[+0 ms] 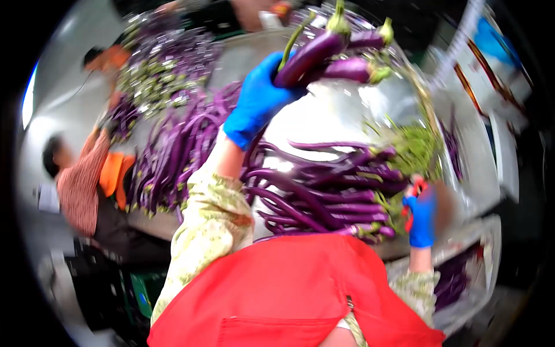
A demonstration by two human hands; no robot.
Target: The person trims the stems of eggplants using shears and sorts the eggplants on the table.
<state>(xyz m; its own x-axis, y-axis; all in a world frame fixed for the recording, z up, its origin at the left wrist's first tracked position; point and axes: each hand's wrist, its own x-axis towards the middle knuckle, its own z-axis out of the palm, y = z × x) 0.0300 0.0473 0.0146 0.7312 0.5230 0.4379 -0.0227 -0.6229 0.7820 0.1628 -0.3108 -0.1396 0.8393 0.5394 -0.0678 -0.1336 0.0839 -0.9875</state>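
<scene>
My left hand (pixel 263 95), in a blue glove, is closed around a purple eggplant (pixel 315 55) with a green cap and long stem, raised over the far side of the table. Another thick eggplant (pixel 347 69) shows just behind it; whether the hand also grips that one I cannot tell. At the right, my blue-gloved right hand (pixel 425 217) is closed on red-handled scissors (pixel 408 215), partly covered by the fingers and blurred. Between my hands, long thin eggplants (pixel 324 191) lie in a pile, their stem ends toward the right hand.
Green stem trimmings (pixel 416 147) are heaped at the table's right edge. More long eggplants (pixel 179 139) cover the left side. A co-worker in a checked shirt (pixel 84 188) stands at the left, with other people farther back. A crate with eggplants (pixel 454 277) stands at the lower right.
</scene>
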